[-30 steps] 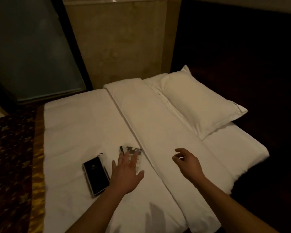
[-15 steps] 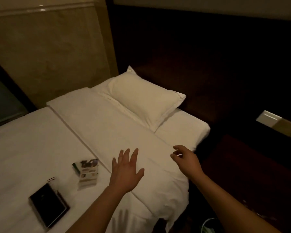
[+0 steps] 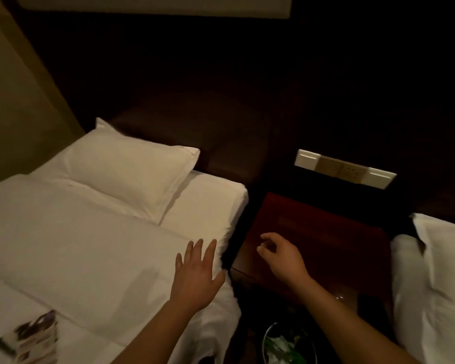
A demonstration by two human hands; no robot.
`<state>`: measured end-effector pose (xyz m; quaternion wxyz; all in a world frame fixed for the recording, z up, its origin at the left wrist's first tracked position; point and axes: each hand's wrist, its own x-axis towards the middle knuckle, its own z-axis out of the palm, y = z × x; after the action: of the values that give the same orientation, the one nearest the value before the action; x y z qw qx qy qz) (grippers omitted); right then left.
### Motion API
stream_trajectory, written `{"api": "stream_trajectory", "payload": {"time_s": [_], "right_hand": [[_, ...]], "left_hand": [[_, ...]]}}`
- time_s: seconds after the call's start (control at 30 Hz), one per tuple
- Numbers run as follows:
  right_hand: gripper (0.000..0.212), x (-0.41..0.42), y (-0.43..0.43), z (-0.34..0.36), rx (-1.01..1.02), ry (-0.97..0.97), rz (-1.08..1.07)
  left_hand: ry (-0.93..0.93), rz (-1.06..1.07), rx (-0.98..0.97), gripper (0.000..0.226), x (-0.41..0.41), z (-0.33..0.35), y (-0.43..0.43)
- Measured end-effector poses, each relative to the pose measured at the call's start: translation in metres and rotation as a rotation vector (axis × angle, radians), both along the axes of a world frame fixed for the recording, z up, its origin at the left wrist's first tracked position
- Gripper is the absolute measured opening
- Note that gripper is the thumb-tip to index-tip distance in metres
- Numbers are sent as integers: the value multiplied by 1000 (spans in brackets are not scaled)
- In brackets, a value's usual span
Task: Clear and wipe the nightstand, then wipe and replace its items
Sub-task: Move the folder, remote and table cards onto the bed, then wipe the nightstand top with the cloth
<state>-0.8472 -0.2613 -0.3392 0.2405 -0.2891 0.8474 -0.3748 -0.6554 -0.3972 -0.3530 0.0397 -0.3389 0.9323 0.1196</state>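
White bed (image 3: 90,245) at L | red-brown nightstand bench (image 3: 326,232) just beside it | L hand (image 3: 197,277) over bed edge, fingers straight, spread, empty | R hand (image 3: 281,256) over bench front, fingers loosely curled, empty | blurred leaflets (image 3: 29,340) on bed.

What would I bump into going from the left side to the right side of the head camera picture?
Going right: blurry leaflets → pillow → left hand → right hand → wall switch panel → other bed's pillow.

The nightstand (image 3: 323,232) stands between two beds (image 3: 90,245), a switch panel (image 3: 344,172) behind it, a bin (image 3: 286,345) before it
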Motion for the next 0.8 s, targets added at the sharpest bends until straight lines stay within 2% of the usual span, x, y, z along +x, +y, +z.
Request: {"api": "stream_trajectory", "payload": {"time_s": [0.17, 0.33, 0.47, 0.6, 0.67, 0.8], "right_hand": [[39, -35, 56, -31, 63, -91, -137], [36, -56, 98, -73, 145, -184, -369], [37, -78, 126, -114, 219, -165, -499], [50, -104, 168, -171, 348, 38, -682], [60, -116, 189, -200, 444, 84, -687], [73, -130, 224, -254, 631, 85, -641]], "left_hand": [[-53, -170, 73, 80, -63, -35, 10], [-123, -335, 148, 82, -125, -92, 4], [-206, -469, 170, 80, -171, -143, 0], [-257, -500, 122, 75, -205, -199, -16], [-244, -460, 90, 74, -218, -229, -22], [-209, -431, 43, 89, -239, -277, -21]]}}
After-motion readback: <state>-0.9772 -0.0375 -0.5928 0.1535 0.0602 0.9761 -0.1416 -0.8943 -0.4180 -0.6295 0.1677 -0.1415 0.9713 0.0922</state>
